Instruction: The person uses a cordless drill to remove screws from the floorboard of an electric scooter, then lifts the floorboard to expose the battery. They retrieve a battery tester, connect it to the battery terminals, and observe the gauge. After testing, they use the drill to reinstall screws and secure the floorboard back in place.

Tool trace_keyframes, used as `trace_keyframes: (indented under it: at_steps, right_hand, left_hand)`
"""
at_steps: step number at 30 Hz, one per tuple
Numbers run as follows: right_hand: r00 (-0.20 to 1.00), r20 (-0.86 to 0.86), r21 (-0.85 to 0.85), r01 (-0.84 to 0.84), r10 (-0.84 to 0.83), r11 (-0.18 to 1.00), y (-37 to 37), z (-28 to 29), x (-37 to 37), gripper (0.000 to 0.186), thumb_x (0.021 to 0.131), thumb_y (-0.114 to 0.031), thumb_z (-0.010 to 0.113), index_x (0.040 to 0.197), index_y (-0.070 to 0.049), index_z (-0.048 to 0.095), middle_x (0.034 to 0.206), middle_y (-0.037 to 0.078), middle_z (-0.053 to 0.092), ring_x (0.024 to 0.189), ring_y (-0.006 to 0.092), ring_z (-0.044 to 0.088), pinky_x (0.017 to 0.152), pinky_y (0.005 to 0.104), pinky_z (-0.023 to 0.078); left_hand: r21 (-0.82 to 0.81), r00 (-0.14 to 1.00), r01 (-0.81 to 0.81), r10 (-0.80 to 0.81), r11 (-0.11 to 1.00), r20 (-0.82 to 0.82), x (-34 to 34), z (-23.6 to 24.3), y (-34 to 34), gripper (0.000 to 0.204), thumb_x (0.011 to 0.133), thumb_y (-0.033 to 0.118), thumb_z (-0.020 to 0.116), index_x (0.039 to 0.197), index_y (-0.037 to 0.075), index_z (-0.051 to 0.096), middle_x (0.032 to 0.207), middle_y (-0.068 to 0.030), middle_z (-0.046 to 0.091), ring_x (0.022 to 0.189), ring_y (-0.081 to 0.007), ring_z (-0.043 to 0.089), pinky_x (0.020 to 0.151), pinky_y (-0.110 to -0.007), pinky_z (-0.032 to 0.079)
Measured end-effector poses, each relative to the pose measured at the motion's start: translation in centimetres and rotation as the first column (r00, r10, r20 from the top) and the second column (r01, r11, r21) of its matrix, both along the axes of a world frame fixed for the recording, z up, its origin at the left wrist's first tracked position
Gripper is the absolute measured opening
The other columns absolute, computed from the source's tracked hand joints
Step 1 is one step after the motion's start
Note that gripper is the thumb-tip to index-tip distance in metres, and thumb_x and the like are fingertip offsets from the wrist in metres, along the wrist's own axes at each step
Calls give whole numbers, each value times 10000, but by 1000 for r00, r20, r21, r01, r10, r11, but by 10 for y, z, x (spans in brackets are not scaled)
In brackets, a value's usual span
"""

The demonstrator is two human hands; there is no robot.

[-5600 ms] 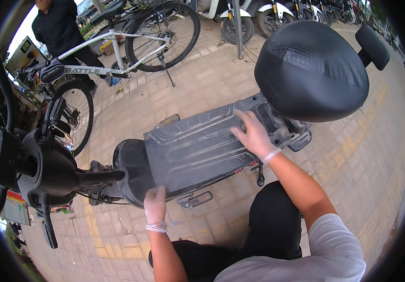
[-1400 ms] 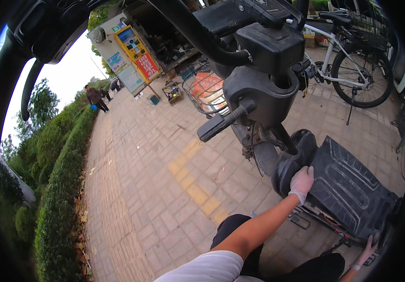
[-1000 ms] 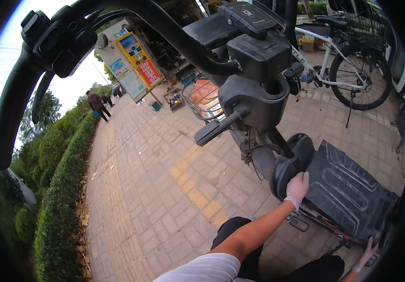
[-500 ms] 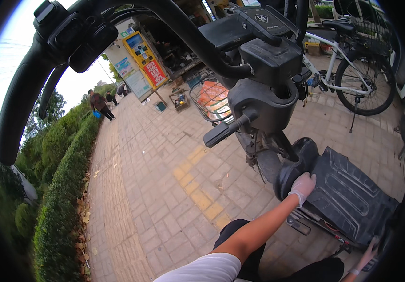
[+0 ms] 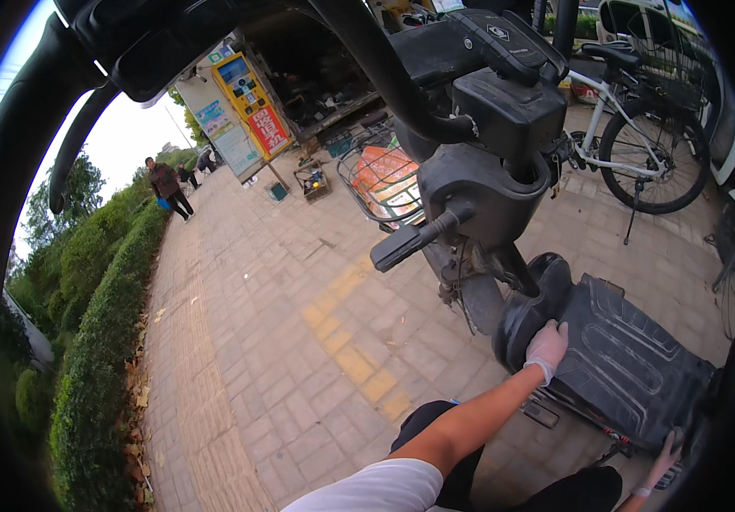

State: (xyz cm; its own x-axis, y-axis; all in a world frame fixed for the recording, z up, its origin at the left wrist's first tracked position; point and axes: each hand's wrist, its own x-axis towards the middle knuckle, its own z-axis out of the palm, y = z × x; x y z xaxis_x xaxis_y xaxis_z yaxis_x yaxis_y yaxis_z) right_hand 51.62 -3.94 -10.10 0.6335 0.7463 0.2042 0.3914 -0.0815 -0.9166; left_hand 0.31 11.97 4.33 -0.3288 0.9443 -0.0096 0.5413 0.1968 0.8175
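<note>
Gloved hands at the footboard of a black scooter. The scooter's ribbed black floor panel (image 5: 628, 358) lies over the footboard area, its front edge just beside a curved black cover (image 5: 525, 320) at the base of the steering column. The left hand (image 5: 547, 347), in a thin translucent glove, rests at the panel's near front corner; its fingers are bent and held close together, but whether they pinch the panel's edge cannot be told. The right hand (image 5: 666, 459), likewise gloved, reaches the panel's near rear corner; it lies close to the dark rim of the view, and its grip cannot be told. Below the panel's near edge, a folded foot peg (image 5: 541, 415) projects over the paving (image 5: 299, 341). Above the steering column runs the black handlebar (image 5: 393, 77); in front of the column, a wire basket (image 5: 359, 209) contains an orange-and-white package (image 5: 389, 179). Beyond the panel's far edge, a white bicycle (image 5: 611, 128) stands on the paving. A green hedge (image 5: 103, 358) borders the paving's left edge.
</note>
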Motion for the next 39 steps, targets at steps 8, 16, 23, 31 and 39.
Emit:
trace_keyframes:
  at_steps: [8,16,23,31,39]
  right_hand:
    - [994,79,-185,89,-75,979,-61,141,-123,737,931,-314,697,1472,96,411,1479,287,489,1403,356,459,1156,387,342]
    - [806,580,-215,10,119,976,22,239,-137,448,879,-309,702,1164,34,666,1152,238,668,1077,414,641,970,434,495]
    - [507,752,-599,258,421,758,182,198,-67,450,865,-462,681,845,-20,758,888,228,726,862,396,711,766,514,560]
    - [456,650,-758,344,608,554,226,192,-8,506,973,-444,534,1143,-3,714,1230,265,656,1156,416,632,989,475,505]
    - [345,724,-685,262,597,680,251,135,58,404,1003,-302,475,1117,9,705,1203,260,666,1094,425,654,925,502,524]
  left_hand:
    - [103,989,146,-144,984,-29,-15,-1,2,413,1023,333,501,941,-49,635,895,-307,657,892,-510,615,784,-528,479]
    - [145,983,185,-182,972,-31,-20,-12,6,408,1018,307,499,911,-65,626,905,-317,655,880,-502,614,782,-526,459]
    - [-28,982,187,-185,982,46,-16,-10,-4,506,1025,405,422,1089,-51,629,1083,-371,636,1085,-526,593,932,-552,482]
    - [-133,967,207,-183,969,175,-12,-4,-17,734,995,478,489,1510,-28,355,1381,-334,536,1276,-447,540,1084,-446,428]
    - [-137,970,232,-218,963,104,-11,-15,-20,781,989,494,503,1576,40,262,1328,-300,589,1214,-447,579,1050,-469,450]
